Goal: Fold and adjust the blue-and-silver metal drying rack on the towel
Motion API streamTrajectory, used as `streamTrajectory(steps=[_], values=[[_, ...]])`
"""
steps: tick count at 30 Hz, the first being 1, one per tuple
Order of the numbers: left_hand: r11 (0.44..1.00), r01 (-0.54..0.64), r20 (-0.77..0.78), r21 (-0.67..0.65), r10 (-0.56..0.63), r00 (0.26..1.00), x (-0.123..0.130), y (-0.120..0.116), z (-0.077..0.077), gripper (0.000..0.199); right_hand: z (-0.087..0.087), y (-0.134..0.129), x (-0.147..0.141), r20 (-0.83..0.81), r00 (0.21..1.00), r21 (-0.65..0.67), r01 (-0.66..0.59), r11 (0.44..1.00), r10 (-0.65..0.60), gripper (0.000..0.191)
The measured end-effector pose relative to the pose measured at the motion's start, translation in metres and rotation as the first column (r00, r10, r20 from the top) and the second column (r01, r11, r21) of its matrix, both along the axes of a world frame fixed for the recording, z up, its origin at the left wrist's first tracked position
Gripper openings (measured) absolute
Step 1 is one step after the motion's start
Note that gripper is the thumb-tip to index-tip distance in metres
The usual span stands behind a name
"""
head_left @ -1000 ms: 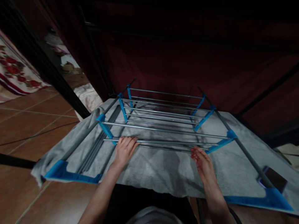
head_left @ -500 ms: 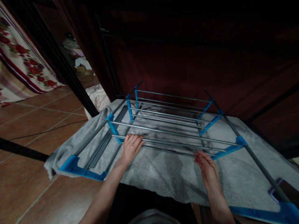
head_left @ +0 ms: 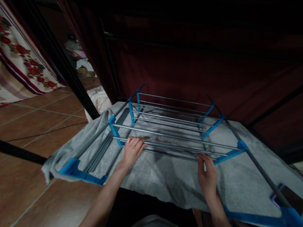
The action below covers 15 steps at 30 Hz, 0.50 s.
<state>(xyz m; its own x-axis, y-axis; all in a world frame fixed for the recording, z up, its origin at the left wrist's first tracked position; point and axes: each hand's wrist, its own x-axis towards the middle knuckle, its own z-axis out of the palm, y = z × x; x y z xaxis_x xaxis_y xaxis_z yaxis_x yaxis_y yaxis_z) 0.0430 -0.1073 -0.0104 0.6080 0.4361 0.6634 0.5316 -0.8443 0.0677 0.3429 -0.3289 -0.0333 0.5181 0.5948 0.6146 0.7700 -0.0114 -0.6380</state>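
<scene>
A rack of grey metal tubes (head_left: 175,135) with blue plastic brackets (head_left: 72,168) lies on a grey cloth (head_left: 163,170). My left hand (head_left: 133,149) is wrapped over the front tubes, close to the front left bracket. Near the right end of those tubes, my right hand (head_left: 207,168) pinches a tube between thumb and fingers. Several thin loose tubes (head_left: 100,153) lie together on the cloth inside the left side of the frame.
A phone (head_left: 290,197) rests at the right edge under the side tube. Dark red curtain (head_left: 170,72) hangs behind. Black poles (head_left: 81,91) stand at the left, over tiled floor (head_left: 47,123) with a thin cable.
My right hand has turned and its fingers have closed on the front tube. The right side of the rack has shifted slightly left in view. My left hand stays on the tubes.
</scene>
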Motion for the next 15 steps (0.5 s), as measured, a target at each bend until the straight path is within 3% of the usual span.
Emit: streamTrajectory(steps=[6,15], values=[[0.999,-0.013,-0.009,-0.032,0.013,1.0,0.001,-0.001,0.003,0.023,0.003,0.02,-0.004,0.356,0.933,-0.06,-0.036,0.998,0.055,0.036],[1.0,-0.012,0.006,-0.011,0.012,1.0,0.003,0.002,0.003,0.021,0.009,0.048,-0.007,0.512,0.845,-0.209,-0.052,0.977,0.154,0.036]])
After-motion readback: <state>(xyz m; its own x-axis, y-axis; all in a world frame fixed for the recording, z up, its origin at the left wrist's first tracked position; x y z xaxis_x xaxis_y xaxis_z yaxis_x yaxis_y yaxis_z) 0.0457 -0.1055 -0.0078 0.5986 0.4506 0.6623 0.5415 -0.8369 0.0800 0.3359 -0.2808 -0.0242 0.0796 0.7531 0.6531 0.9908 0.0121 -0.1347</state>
